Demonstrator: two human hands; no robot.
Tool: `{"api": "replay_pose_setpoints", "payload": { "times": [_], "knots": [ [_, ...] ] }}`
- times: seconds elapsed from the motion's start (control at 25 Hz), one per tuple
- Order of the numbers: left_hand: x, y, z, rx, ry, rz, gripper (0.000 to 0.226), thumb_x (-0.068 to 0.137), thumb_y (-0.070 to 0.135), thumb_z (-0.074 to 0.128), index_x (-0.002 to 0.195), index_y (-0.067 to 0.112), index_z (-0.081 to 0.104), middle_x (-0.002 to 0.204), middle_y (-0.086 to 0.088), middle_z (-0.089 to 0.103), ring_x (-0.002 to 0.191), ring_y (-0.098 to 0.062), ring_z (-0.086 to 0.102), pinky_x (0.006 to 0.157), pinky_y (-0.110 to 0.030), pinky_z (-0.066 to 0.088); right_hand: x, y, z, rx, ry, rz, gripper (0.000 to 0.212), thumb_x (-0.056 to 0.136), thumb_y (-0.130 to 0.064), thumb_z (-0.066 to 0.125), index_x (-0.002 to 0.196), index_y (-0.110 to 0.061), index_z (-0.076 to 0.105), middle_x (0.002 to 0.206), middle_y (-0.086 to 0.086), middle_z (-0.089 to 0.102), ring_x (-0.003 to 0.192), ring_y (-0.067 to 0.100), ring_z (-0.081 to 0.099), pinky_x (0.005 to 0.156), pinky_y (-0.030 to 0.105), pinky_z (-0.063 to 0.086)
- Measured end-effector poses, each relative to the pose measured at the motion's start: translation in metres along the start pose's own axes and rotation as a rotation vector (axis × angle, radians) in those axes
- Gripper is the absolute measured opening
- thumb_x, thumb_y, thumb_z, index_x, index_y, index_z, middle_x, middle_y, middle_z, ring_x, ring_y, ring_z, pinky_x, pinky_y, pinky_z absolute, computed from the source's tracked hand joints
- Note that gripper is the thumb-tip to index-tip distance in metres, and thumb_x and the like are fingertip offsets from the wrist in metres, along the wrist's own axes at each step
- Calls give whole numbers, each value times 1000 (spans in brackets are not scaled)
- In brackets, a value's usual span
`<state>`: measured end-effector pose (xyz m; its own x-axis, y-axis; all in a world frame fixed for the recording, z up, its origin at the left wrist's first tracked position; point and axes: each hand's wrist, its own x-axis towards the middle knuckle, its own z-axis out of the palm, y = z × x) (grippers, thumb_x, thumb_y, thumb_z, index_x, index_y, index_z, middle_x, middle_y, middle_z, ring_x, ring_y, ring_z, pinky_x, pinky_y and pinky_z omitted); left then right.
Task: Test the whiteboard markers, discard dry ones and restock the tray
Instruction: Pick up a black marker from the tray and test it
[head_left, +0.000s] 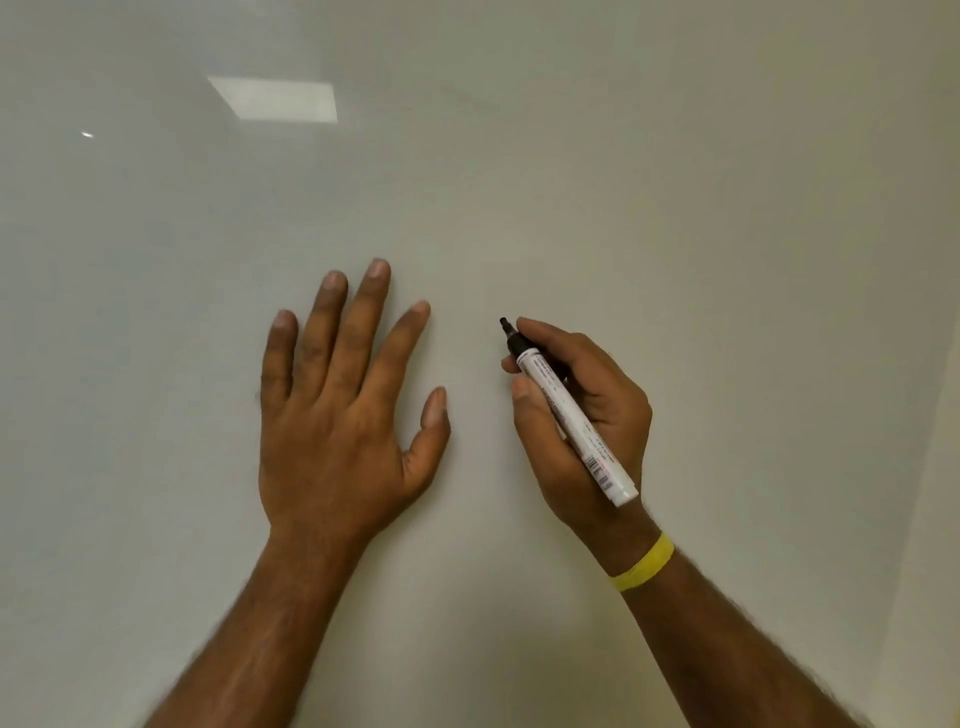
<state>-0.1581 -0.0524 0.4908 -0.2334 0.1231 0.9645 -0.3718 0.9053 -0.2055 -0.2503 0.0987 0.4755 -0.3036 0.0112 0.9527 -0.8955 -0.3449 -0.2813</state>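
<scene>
- Whiteboard (675, 182): a plain pale glossy surface that fills nearly the whole view and lies behind both hands.
- Left hand (337, 415): laid flat against the whiteboard, back of the hand toward the camera. Its fingers (374, 291) are straight and spread, pointing up the board, and the thumb is splayed out toward the right. It grasps nothing. The bare forearm enters from the lower left.
- Right hand (610, 410): to the right of the left hand and apart from it, with a strip of bare board between them. The fingers are curled round a marker in a writing grip. The thumb (524, 395) presses the near side of the barrel and the forefinger lies along the top, near the dark collar.
- Marker (567, 415): a white barrel with printed text and a barcode near its rear end, held in the right hand. It is uncapped and slants up and to the left. The rear end rests over the base of the hand.
- Marker tip (505, 323): black, projecting beyond the fingertips toward the board. Whether it touches the surface cannot be told.
- Wristband (644, 564): yellow, worn round the right wrist.
- Light reflection (275, 98): a bright four-sided patch on the board at upper left, with a small glint (87, 134) further left and lower.
</scene>
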Motion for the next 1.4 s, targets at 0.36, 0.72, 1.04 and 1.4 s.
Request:
{"api": "replay_pose_setpoints", "payload": {
  "times": [0.36,0.72,1.04,1.4],
  "knots": [
    [-5,-1,2,1,-6,2,64,92,46,47,149,18,39,161,-8,24,150,-27,18,121,-51,16,12,11,13,-133,-10,-67,29,91,-5,63,120,-5,65,105,-1,68,97,7,66,85,21,52],
    [-9,1,3,1,1,-16,63,92,45,46,147,17,41,160,-8,25,150,-28,19,121,-51,16,-11,19,-3,-162,37,-54,29,91,-18,58,120,-17,61,104,-7,66,94,3,65,83,17,51],
    [-11,2,3,3,5,-24,62,92,45,46,147,17,42,160,-8,26,150,-28,19,120,-52,17,-47,27,-17,-188,22,-25,31,90,-19,59,121,-21,61,108,-14,64,95,1,65,82,17,53],
    [-15,2,5,-12,16,-30,62,92,44,46,147,17,42,160,-8,26,150,-28,20,121,-51,15,-92,30,-32,-302,-23,45,31,91,-16,61,120,-27,63,106,-14,66,95,1,66,79,18,54]
  ]
}}
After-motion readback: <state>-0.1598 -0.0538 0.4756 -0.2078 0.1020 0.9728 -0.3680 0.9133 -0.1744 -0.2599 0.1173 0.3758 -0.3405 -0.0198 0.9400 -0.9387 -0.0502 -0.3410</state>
